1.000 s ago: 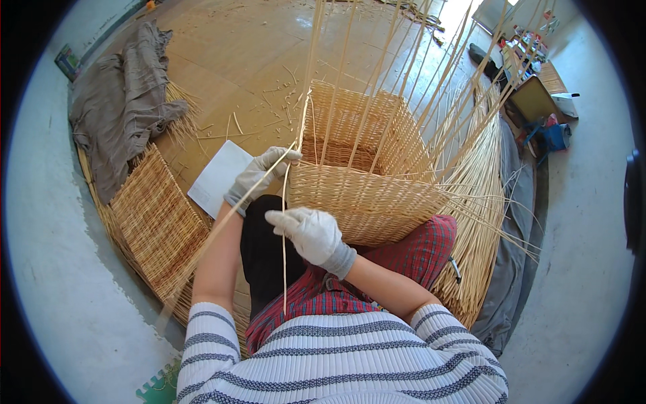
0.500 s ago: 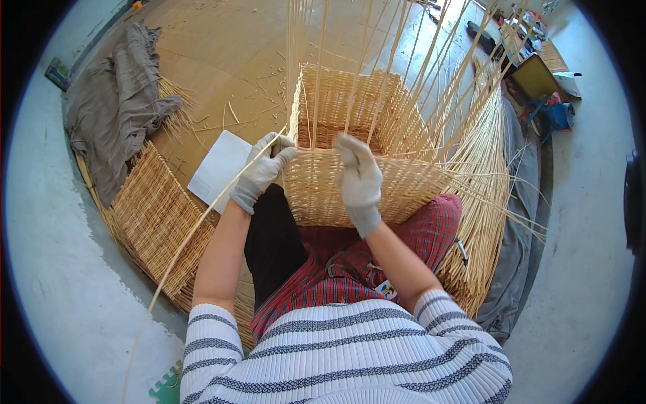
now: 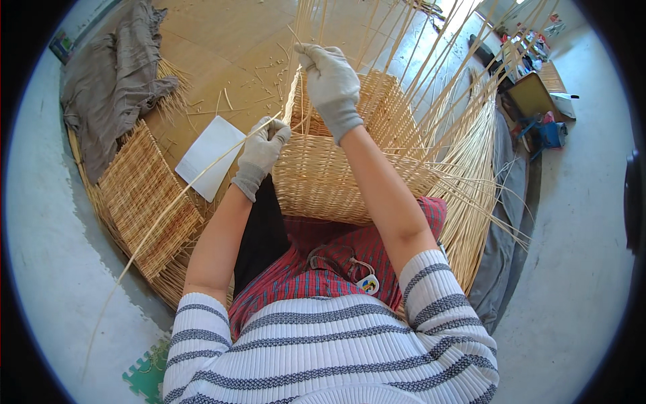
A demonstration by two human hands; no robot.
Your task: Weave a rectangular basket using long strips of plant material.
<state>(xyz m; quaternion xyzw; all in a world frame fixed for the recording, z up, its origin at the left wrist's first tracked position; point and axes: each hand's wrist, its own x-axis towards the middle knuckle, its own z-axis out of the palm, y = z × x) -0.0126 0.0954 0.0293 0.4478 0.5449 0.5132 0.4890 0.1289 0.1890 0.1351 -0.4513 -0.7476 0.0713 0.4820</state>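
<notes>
A square wicker basket [image 3: 316,172] rests against my lap, with tall upright stakes [image 3: 404,40] rising from its rim. My left hand [image 3: 261,153], in a pale work glove, is closed at the basket's near left corner. It pinches a long wicker strand [image 3: 165,214] that trails down to the lower left. Over the left side of the basket, my gloved right hand [image 3: 330,84] is raised with its fingers drawn together. A thin strand tip pokes out at its fingertips; the rest of that piece is partly hidden by the hand.
A finished-looking woven panel [image 3: 145,202] and a white sheet [image 3: 210,158] lie at the left, below a grey cloth [image 3: 111,87]. To the right is a big bundle of loose wicker rods [image 3: 464,222]. Clippings [image 3: 266,71] litter the floor beyond.
My right hand has moved up and left, from the near rim to above the basket's left side. My left hand keeps its pinch on the strand. The view has shifted slightly.
</notes>
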